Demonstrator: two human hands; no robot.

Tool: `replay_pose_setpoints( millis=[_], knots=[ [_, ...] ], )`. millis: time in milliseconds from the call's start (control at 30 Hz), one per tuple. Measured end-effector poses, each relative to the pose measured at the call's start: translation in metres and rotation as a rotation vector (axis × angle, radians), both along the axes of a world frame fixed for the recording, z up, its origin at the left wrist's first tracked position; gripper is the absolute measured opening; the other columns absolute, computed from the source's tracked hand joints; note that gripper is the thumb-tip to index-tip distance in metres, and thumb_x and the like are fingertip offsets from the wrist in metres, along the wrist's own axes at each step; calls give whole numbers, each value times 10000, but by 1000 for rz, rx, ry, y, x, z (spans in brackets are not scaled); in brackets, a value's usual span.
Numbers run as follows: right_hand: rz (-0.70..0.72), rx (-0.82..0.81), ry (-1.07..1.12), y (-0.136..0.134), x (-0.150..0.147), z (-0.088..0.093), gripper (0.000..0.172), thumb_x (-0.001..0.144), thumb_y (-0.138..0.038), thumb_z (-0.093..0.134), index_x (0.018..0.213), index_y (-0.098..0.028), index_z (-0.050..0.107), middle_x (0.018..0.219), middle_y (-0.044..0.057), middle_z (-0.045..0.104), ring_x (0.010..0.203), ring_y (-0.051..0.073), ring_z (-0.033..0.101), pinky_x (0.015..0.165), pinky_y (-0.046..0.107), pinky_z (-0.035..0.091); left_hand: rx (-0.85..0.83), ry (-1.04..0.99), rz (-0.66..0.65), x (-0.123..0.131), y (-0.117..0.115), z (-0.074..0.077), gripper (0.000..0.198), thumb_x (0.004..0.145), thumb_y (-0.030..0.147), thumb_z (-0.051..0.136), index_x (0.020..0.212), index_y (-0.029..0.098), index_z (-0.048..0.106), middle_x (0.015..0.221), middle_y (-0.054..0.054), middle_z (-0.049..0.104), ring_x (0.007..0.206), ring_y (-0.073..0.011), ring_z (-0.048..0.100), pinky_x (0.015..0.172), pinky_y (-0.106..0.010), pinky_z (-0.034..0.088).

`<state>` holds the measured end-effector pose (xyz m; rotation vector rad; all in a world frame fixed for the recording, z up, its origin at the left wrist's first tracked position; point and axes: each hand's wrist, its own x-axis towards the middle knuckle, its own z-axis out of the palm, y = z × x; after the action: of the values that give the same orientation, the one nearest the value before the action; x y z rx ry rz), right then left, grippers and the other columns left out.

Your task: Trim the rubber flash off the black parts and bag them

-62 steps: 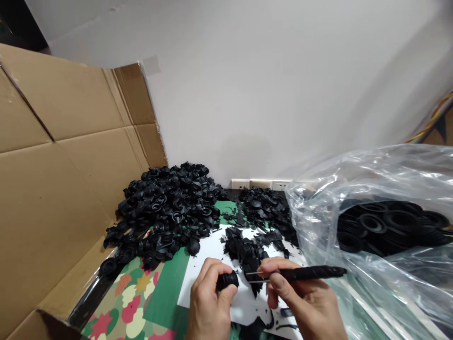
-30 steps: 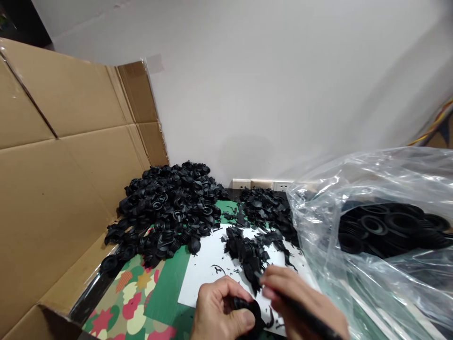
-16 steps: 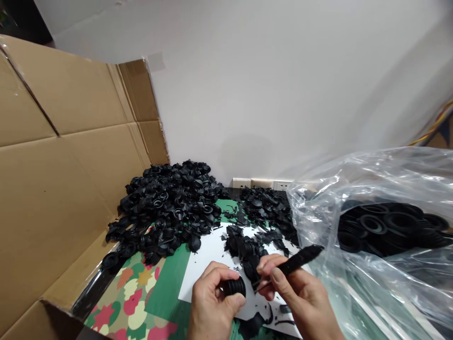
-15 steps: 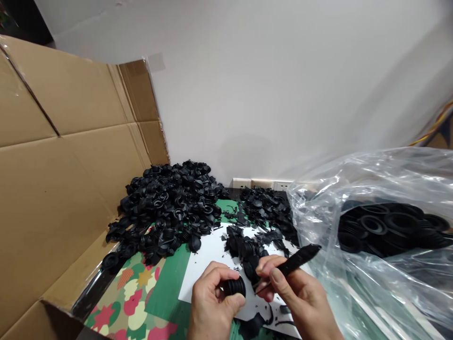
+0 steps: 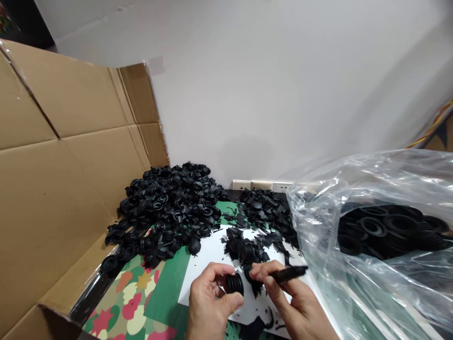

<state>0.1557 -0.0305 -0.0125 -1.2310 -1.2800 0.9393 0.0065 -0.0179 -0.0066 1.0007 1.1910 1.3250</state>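
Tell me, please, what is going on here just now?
A person's left hand holds a ribbed black part over a white sheet. The right hand grips a black-handled tool; its tip cannot be made out. Behind the hands lie a large heap of black pieces and a smaller heap. On the right is a clear plastic bag with black rings inside.

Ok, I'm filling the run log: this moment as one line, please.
left hand: grips ribbed black part; right hand: holds black-handled tool, tip unclear; white sheet: black scraps; right side: clear bag, black rings inside
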Motion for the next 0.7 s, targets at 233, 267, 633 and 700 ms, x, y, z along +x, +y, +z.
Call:
replay_pose_setpoints(
  millis=[233, 267, 633, 700],
  knots=[
    [-77, 55, 27, -2, -3, 9, 326, 771, -519, 575, 709, -212, 664, 795, 47, 647, 760, 217, 590, 628, 269, 478, -46, 52, 42, 3, -1, 6, 234, 448, 33, 667, 642, 160, 696, 526, 25, 635, 446, -89, 480, 425, -174, 366],
    [-78, 72, 53, -2, -3, 9, 327, 760, -525, 588, 712, -213, 674, 820, 51, 642, 782, 222, 592, 653, 278, 485, -31, 68, 41, 3, -1, 6, 212, 458, 42, 666, 631, 162, 695, 536, 23, 639, 458, -93, 485, 434, -176, 371],
    [-169, 2, 388, -8, -3, 13, 306, 676, -497, 707, 812, -223, 706, 786, 45, 679, 643, 207, 665, 613, 289, 549, 144, 284, -16, -1, 3, 0, 151, 541, 47, 659, 615, 178, 671, 636, 21, 605, 567, -128, 519, 513, -207, 398],
    [-172, 16, 387, -9, -3, 14, 307, 667, -505, 714, 782, -221, 711, 739, 37, 683, 581, 184, 649, 579, 272, 539, 144, 298, -12, 0, 2, -2, 157, 545, 43, 655, 622, 179, 664, 642, 23, 594, 569, -128, 519, 507, -206, 392]
  ],
)
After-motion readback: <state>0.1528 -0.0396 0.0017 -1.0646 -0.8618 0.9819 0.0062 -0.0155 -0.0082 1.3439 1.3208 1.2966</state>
